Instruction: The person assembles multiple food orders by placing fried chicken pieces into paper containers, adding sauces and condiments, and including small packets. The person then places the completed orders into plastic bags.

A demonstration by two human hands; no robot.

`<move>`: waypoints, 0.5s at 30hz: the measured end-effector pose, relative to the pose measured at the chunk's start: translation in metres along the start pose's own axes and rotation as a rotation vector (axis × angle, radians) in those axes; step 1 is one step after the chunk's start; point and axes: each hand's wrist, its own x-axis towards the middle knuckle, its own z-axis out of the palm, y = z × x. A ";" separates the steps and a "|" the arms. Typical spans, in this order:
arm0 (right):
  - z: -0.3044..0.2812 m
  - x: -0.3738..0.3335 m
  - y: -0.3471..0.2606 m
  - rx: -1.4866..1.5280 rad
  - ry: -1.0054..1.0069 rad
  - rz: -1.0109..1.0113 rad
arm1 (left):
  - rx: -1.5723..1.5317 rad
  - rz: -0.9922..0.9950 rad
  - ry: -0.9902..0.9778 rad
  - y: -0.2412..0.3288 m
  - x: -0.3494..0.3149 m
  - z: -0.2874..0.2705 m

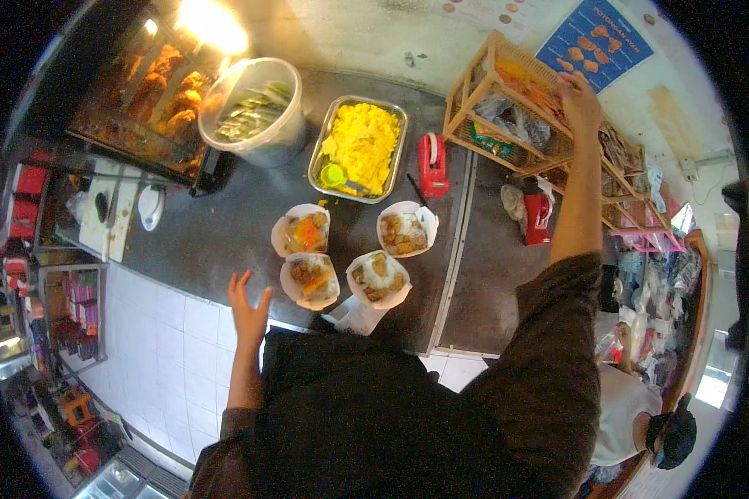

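Observation:
My right arm stretches up to a wooden rack (562, 150), and my right hand (577, 96) is at its upper compartment beside orange packets (524, 76). Its fingers are bent together; what they hold, if anything, is hidden. My left hand (250, 306) is open with fingers spread, holding nothing, at the counter's near edge. Just right of it stand paper boxes of rice and fried pieces: one near left (310, 281), one far left (301, 229) with orange topping, one near right (379, 279) and one far right (407, 229).
Behind the boxes are a steel tray (359, 200) of yellow food with a green scoop (333, 175), a clear tub (268, 137) and a red tape dispenser (434, 165). A lit glass case (141, 91) stands at far left. Another person (632, 416) is at lower right.

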 end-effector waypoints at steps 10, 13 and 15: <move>0.106 0.122 0.026 -0.022 -0.860 -0.281 | -0.566 -0.840 -0.813 -0.131 -0.142 -0.047; 0.125 0.112 0.005 -0.273 -0.655 -0.253 | -0.792 -1.143 -0.894 -0.165 -0.189 -0.053; 0.122 0.097 -0.010 -0.329 -0.587 -0.255 | -0.838 -1.222 -0.887 -0.192 -0.207 -0.047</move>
